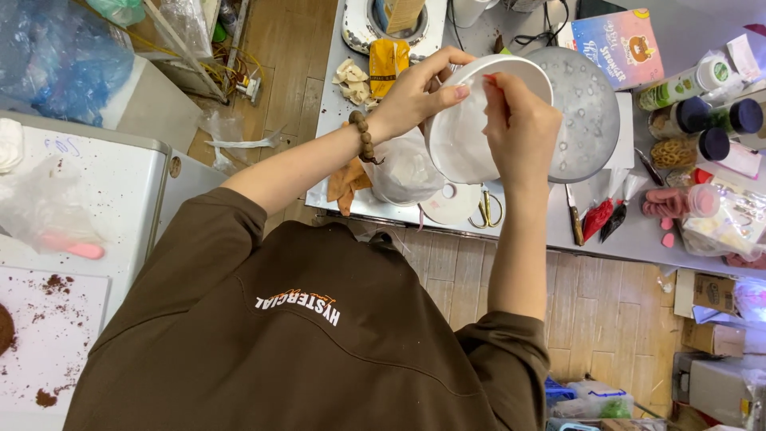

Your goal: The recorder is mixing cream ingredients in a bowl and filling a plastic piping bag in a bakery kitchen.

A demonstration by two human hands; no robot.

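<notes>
Brown sweatshirt (319, 343) fills the near view, both forearms reaching up toward the grey surface (638, 231). Left hand (415, 96), bead bracelet (363, 137) at the wrist, curls around the rim of a white bowl (463, 136), thumb lying across the outside and fingers hooked over the far edge. Bowl is tilted, opening facing the person, held above the surface's near edge. Right hand (519, 132) is closed, fingertips pinched on something small at the bowl's upper rim; what it pinches cannot be told. Clear plastic bag (403, 172) sits just beside and under the bowl, touching the left wrist area. Below the bowl on the surface lie scissors (487, 209) and a flat white disc (451, 203). Right of those, a knife (574, 219) and a red piping bag (598, 217). Round metal tray (586, 112) lies behind the bowl, partly covered by it. Farther back: yellow packet (387, 64), pale chunks (355, 80) beside it. Far right, dark-lidded jars (702, 136) cluster near a colourful box (618, 44). White board (48, 335) with brown crumbs at lower left.
</notes>
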